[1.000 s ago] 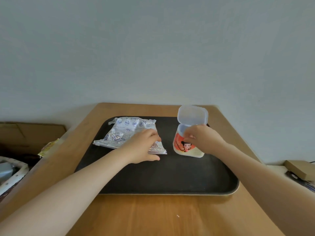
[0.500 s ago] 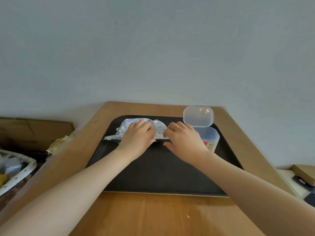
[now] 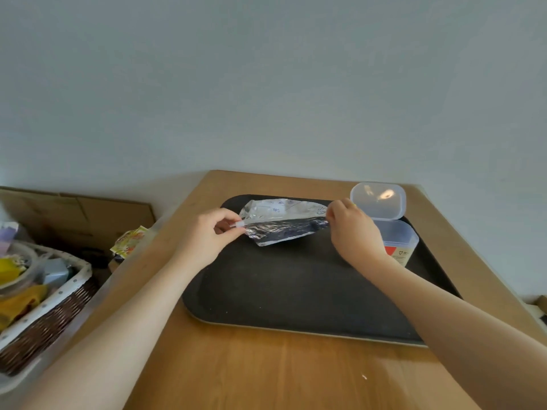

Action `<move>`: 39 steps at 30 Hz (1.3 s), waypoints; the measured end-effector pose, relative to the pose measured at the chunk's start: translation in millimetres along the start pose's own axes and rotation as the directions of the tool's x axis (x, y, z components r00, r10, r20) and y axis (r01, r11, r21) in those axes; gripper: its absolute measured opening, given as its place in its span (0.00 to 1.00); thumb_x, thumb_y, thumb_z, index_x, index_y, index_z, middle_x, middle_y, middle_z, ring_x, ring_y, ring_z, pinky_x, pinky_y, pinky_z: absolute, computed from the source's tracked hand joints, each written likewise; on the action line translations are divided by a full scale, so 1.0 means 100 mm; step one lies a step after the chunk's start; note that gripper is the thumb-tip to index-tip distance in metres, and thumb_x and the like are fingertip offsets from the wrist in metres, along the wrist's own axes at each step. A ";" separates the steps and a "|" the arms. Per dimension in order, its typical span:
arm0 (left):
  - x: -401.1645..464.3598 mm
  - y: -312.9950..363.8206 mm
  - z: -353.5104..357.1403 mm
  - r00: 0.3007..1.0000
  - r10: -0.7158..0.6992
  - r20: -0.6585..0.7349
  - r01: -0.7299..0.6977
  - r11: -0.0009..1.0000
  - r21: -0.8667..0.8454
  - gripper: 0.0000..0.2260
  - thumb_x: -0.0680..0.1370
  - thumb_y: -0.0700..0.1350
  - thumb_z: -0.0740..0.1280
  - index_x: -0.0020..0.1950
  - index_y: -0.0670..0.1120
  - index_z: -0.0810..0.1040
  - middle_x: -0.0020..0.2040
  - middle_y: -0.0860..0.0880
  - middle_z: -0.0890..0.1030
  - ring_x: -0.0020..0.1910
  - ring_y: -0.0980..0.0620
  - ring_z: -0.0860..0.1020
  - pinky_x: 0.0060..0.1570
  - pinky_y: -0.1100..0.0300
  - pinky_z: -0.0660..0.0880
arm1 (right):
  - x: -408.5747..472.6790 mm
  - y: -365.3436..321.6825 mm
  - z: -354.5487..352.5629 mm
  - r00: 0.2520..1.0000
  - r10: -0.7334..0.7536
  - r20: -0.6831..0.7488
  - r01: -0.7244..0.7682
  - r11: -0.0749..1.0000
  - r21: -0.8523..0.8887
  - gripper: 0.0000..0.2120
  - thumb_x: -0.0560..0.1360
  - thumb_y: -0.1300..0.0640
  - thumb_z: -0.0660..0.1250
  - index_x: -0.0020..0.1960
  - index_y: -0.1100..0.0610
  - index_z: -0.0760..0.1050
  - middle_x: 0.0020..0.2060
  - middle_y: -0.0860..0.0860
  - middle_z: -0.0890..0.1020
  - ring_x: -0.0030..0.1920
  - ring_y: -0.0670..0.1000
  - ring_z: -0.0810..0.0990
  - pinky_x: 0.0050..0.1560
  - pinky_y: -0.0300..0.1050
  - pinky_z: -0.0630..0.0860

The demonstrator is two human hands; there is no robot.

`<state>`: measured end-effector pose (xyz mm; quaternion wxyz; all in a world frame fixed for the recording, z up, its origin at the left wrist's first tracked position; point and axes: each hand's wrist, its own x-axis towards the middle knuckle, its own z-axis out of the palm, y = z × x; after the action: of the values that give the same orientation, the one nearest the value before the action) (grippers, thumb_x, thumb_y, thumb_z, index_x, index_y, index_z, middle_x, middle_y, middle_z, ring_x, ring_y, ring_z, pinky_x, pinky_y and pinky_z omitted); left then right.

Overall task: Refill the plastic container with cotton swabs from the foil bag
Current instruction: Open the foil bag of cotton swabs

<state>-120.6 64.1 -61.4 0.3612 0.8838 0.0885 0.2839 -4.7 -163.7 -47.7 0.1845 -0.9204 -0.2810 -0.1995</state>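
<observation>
Pinching opposite ends, left hand [image 3: 207, 235] and right hand [image 3: 350, 229] hold the crinkled foil bag [image 3: 281, 223] above the matte black tray [image 3: 296, 291]. Translucent rectangular plastic container [image 3: 399, 238] stands behind, hinged lid up.

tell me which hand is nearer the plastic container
Right. The right hand is just in front of the plastic container, overlapping it; the left hand pinches the foil bag's far end.
</observation>
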 end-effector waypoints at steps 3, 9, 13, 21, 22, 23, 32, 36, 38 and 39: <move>-0.01 -0.08 0.05 0.999 -0.038 -0.012 0.037 0.998 -0.042 0.04 0.72 0.41 0.72 0.46 0.43 0.81 0.37 0.56 0.77 0.33 0.62 0.73 0.34 0.75 0.67 | 0.03 -0.10 0.00 0.993 -0.090 -0.075 0.089 0.996 -0.024 0.07 0.74 0.62 0.65 0.51 0.61 0.76 0.50 0.58 0.77 0.47 0.60 0.75 0.40 0.48 0.69; 0.01 0.05 0.13 0.999 -0.038 0.006 0.039 0.997 -0.060 0.03 0.73 0.42 0.71 0.43 0.49 0.79 0.36 0.57 0.77 0.33 0.58 0.74 0.35 0.70 0.71 | 0.03 -0.75 0.08 0.807 -0.540 -0.239 0.520 0.842 -0.145 0.12 0.60 0.58 0.78 0.42 0.56 0.80 0.39 0.53 0.81 0.35 0.56 0.78 0.34 0.43 0.72; -0.01 0.15 0.12 0.994 -0.102 -0.028 0.096 0.982 -0.160 0.06 0.74 0.42 0.69 0.38 0.50 0.77 0.31 0.51 0.77 0.30 0.57 0.74 0.32 0.74 0.69 | 0.07 -0.87 0.19 0.754 -0.586 -0.295 0.540 0.810 -0.229 0.12 0.59 0.63 0.77 0.33 0.56 0.73 0.28 0.50 0.75 0.28 0.53 0.73 0.28 0.42 0.67; -0.08 0.20 0.12 0.991 -0.121 0.064 0.128 0.983 -0.131 0.05 0.75 0.41 0.67 0.40 0.48 0.78 0.31 0.49 0.78 0.31 0.56 0.76 0.35 0.68 0.71 | 0.04 -0.73 0.19 0.571 -0.765 -0.297 0.707 0.642 -0.296 0.06 0.68 0.62 0.68 0.45 0.55 0.76 0.37 0.50 0.80 0.32 0.52 0.76 0.32 0.45 0.71; -0.08 0.21 0.12 0.991 -0.120 0.063 0.127 0.984 -0.122 0.06 0.76 0.40 0.67 0.39 0.48 0.77 0.30 0.49 0.78 0.30 0.57 0.76 0.34 0.71 0.70 | 0.03 -0.74 0.19 0.569 -0.769 -0.293 0.702 0.639 -0.315 0.04 0.68 0.62 0.68 0.42 0.55 0.77 0.36 0.50 0.80 0.31 0.52 0.75 0.32 0.44 0.70; -0.08 0.22 0.12 0.991 -0.122 0.063 0.130 0.983 -0.126 0.07 0.76 0.40 0.67 0.38 0.48 0.77 0.30 0.50 0.78 0.29 0.58 0.76 0.32 0.74 0.70 | 0.04 -0.74 0.19 0.570 -0.762 -0.308 0.686 0.648 -0.331 0.04 0.70 0.63 0.67 0.40 0.56 0.77 0.34 0.50 0.79 0.30 0.52 0.75 0.32 0.44 0.69; -0.12 0.10 -0.05 0.980 -0.189 -0.058 0.165 0.943 -0.288 0.02 0.73 0.40 0.70 0.41 0.46 0.81 0.37 0.53 0.81 0.33 0.65 0.76 0.36 0.72 0.70 | 0.15 -0.25 0.13 0.756 -0.572 -0.318 0.463 0.810 -0.359 0.09 0.62 0.67 0.71 0.35 0.56 0.75 0.32 0.50 0.78 0.32 0.54 0.76 0.45 0.46 0.67; -0.15 -0.06 -0.13 0.974 -0.219 -0.065 0.195 0.944 -0.265 0.03 0.74 0.41 0.69 0.41 0.47 0.80 0.40 0.53 0.82 0.40 0.58 0.78 0.39 0.68 0.71 | 0.14 0.10 0.10 0.805 -0.456 -0.381 0.310 0.869 -0.386 0.07 0.66 0.67 0.68 0.37 0.56 0.76 0.31 0.50 0.79 0.32 0.56 0.77 0.58 0.50 0.64; -0.17 -0.12 -0.14 0.969 -0.242 -0.055 0.219 0.938 -0.270 0.03 0.75 0.42 0.69 0.42 0.49 0.80 0.40 0.51 0.82 0.43 0.52 0.79 0.41 0.63 0.71 | 0.12 0.20 0.10 0.822 -0.418 -0.387 0.282 0.889 -0.360 0.05 0.71 0.64 0.65 0.37 0.56 0.77 0.31 0.51 0.79 0.31 0.56 0.77 0.53 0.50 0.67; -0.19 -0.13 -0.15 0.969 -0.244 -0.038 0.227 0.941 -0.252 0.01 0.75 0.43 0.69 0.43 0.49 0.80 0.41 0.52 0.82 0.44 0.51 0.79 0.40 0.64 0.70 | 0.11 0.24 0.09 0.841 -0.391 -0.374 0.272 0.903 -0.332 0.04 0.71 0.63 0.65 0.38 0.57 0.76 0.31 0.52 0.78 0.30 0.57 0.77 0.48 0.50 0.69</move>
<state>-143.8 75.1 -70.0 0.4959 0.8051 0.1700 0.2776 19.8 -173.2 -55.7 0.0792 -0.8059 -0.3598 -0.4635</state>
